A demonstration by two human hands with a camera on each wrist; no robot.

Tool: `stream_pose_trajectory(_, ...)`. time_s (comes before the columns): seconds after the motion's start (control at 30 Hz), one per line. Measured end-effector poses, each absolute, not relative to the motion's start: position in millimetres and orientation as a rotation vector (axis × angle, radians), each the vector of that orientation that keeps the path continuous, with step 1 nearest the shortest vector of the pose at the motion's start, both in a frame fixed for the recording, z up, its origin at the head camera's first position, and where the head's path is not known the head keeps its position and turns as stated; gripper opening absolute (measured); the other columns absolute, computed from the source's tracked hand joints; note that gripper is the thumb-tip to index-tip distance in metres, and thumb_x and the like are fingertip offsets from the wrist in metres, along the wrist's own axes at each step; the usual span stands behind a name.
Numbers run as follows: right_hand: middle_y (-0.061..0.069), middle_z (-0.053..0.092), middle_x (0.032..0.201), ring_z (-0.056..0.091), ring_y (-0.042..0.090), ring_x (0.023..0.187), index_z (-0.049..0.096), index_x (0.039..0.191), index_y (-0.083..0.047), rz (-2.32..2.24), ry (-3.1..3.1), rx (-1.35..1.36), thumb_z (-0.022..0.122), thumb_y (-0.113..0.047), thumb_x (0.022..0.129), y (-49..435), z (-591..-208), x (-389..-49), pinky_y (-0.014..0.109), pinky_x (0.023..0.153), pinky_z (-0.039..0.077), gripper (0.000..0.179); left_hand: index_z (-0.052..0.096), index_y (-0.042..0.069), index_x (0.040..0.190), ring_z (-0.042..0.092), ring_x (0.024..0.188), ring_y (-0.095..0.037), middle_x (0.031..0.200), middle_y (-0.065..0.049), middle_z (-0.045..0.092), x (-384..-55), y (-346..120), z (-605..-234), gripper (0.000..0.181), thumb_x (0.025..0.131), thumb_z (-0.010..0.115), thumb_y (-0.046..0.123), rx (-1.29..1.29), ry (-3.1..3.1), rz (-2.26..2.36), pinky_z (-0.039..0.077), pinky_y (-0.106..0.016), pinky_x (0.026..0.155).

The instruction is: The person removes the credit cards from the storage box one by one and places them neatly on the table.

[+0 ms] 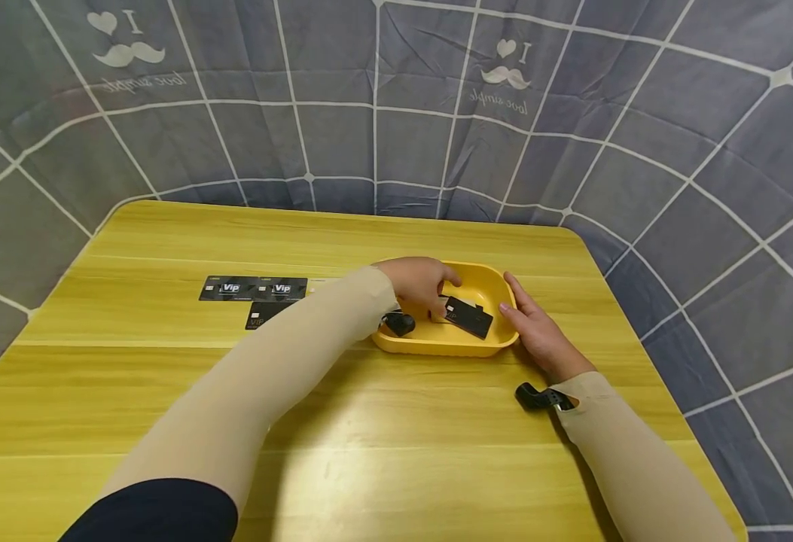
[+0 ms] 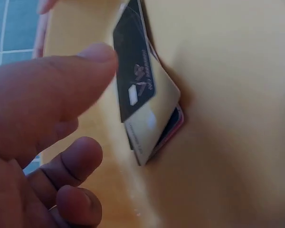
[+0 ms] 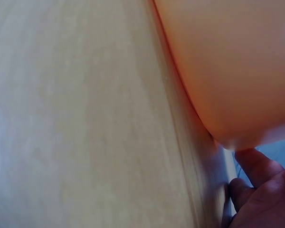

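A yellow plastic basin [image 1: 437, 348] stands on the table with a loose pile of cards inside. On top lies a black VIP card [image 1: 469, 316]; a pale gold card [image 2: 154, 114] and a dark card with a reddish edge show beneath it in the left wrist view. My left hand [image 1: 418, 280] reaches into the basin, its thumb beside the black card's edge and its other fingers apart from the pile. At the basin's right end my right hand [image 1: 541, 335] holds the wall, thumb over the rim and fingers along the outside [image 3: 256, 168].
Left of the basin, two black Vip cards [image 1: 229, 288] [image 1: 281, 288] lie side by side. A pale card [image 1: 318, 284] continues that row, partly behind my left forearm. Another black VIP card [image 1: 265, 314] lies in front. A grey checked curtain [image 1: 342, 143] hangs behind the wooden table [image 1: 396, 467].
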State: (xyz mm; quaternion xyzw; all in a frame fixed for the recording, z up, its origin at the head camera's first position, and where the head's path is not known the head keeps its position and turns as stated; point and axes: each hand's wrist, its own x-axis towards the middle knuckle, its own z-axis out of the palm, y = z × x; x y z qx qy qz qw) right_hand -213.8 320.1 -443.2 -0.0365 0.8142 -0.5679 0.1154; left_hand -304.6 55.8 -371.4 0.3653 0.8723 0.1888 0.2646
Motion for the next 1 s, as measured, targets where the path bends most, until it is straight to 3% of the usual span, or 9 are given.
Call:
stream_pose_trajectory(0.2, 0.000, -0.001, 0.179, 0.013, 0.029, 0.164, 0.000, 0.170, -0.033, -1.693, 2.362, -0.102, 0.042, -0.029, 0.115, 321, -444, -215, 0.018, 0.112, 0.041, 0.069, 0.047, 0.021, 0.160, 0.060, 0.112, -0.020, 0.129, -0.003, 0.065, -306, 63, -378, 0.076, 0.093, 0.082, 0.028, 0.929, 2.333, 0.473, 0.049, -0.035, 0.100)
stream_pose_trajectory(0.33, -0.001, -0.001, 0.179, 0.012, 0.028, 0.164, 0.000, 0.170, -0.033, -1.709, 2.352, -0.099, 0.042, -0.028, 0.115, 321, -443, -215, 0.019, 0.112, 0.042, 0.069, 0.049, 0.020, 0.157, 0.057, 0.117, -0.021, 0.140, -0.005, 0.062, -306, 64, -382, 0.073, 0.093, 0.082, 0.030, 0.919, 2.312, 0.459, 0.047, -0.037, 0.106)
stream_pose_trajectory(0.5, 0.002, -0.002, 0.179, 0.012, 0.030, 0.164, 0.000, 0.171, -0.029, -1.709, 2.360, -0.107, 0.041, -0.026, 0.115, 320, -443, -215, 0.019, 0.112, 0.041, 0.069, 0.055, 0.017, 0.150, 0.057, 0.104, -0.022, 0.121, -0.006, 0.065, -309, 68, -393, 0.066, 0.092, 0.083, 0.031, 0.947, 2.327, 0.486, 0.046, -0.034, 0.094)
stream_pose_trajectory(0.67, 0.005, -0.002, 0.179, 0.013, 0.033, 0.163, -0.001, 0.171, -0.027, -1.745, 2.329, -0.129, 0.042, -0.025, 0.115, 319, -442, -216, 0.010, 0.101, 0.046, 0.070, 0.058, 0.017, 0.143, 0.056, 0.091, -0.019, 0.104, -0.004, 0.061, -314, 70, -404, 0.060, 0.091, 0.084, 0.032, 0.966, 2.355, 0.501, 0.044, -0.030, 0.082)
stream_pose_trajectory(0.77, 0.005, -0.002, 0.179, 0.013, 0.033, 0.163, 0.000, 0.171, -0.027, -1.741, 2.333, -0.128, 0.042, -0.026, 0.115, 319, -441, -216, 0.009, 0.098, 0.046, 0.070, 0.058, 0.016, 0.141, 0.055, 0.086, -0.018, 0.099, -0.004, 0.060, -314, 70, -407, 0.059, 0.090, 0.084, 0.031, 0.960, 2.365, 0.522, 0.043, -0.029, 0.078)
stream_pose_trajectory(0.9, 0.002, -0.002, 0.179, 0.011, 0.031, 0.164, -0.001, 0.171, -0.029, -1.697, 2.361, -0.115, 0.042, -0.029, 0.115, 321, -440, -216, 0.016, 0.108, 0.043, 0.070, 0.059, 0.014, 0.140, 0.054, 0.083, -0.017, 0.095, -0.003, 0.059, -312, 68, -406, 0.057, 0.090, 0.084, 0.029, 0.964, 2.361, 0.560, 0.043, -0.027, 0.075)
stream_pose_trajectory(1.0, 0.001, -0.003, 0.179, 0.013, 0.032, 0.164, -0.001, 0.170, -0.030, -1.719, 2.340, -0.111, 0.041, -0.029, 0.115, 321, -440, -215, 0.017, 0.108, 0.045, 0.070, 0.057, 0.013, 0.142, 0.054, 0.083, -0.017, 0.097, -0.003, 0.058, -311, 68, -405, 0.059, 0.091, 0.083, 0.027, 0.964, 2.354, 0.587, 0.043, -0.026, 0.074)
